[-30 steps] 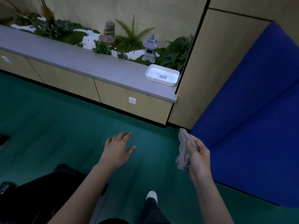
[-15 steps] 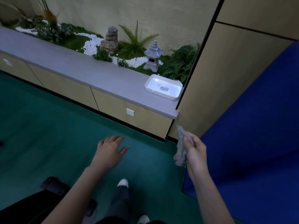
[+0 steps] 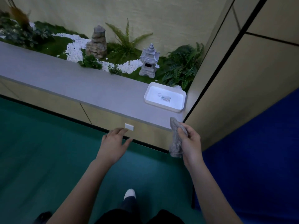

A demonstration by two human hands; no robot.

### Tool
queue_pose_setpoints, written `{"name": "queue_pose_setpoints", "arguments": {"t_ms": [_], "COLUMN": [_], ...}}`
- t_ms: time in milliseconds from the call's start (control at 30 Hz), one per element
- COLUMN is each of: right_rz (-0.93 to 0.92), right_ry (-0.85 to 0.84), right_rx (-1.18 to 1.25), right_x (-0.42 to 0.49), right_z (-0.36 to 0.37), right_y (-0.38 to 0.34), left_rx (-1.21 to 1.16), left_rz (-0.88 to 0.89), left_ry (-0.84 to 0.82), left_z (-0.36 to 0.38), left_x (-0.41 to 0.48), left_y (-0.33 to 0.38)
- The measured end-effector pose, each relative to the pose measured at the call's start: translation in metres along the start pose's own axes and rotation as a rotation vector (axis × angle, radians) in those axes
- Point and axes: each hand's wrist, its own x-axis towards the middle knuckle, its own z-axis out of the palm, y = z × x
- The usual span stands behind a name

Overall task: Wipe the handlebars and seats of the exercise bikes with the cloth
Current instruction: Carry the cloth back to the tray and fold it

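Your cloth [image 3: 176, 141] hangs bunched from your right hand [image 3: 191, 142], pinched between thumb and curled fingers, just on your side of the white tray [image 3: 153, 102]. Your left hand [image 3: 113, 143] floats left of the tray and nearer you, fingers relaxed and spread, holding nothing. No exercise bike shows, so you are likely carrying, not wiping. Next, either turn to find a bike, or reach forward over the tray and let go.

Bare forearms [image 3: 84, 188], dark trousers [image 3: 129, 206], white-toed shoe [image 3: 129, 192]
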Motion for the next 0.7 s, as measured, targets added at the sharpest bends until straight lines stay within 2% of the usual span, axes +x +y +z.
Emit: {"name": "queue_pose_setpoints", "arguments": {"t_ms": [333, 700], "right_rz": [-0.013, 0.029], "right_ry": [0.027, -0.041], "right_rx": [-0.025, -0.019], "right_x": [0.08, 0.204], "right_z": [0.055, 0.081], "right_y": [-0.01, -0.022], "left_rx": [-0.065, -0.096], "left_rz": [-0.018, -0.082], "left_ry": [-0.041, -0.021], "left_z": [-0.022, -0.035], "left_x": [0.095, 0.199], "left_y": [-0.027, -0.011]}}
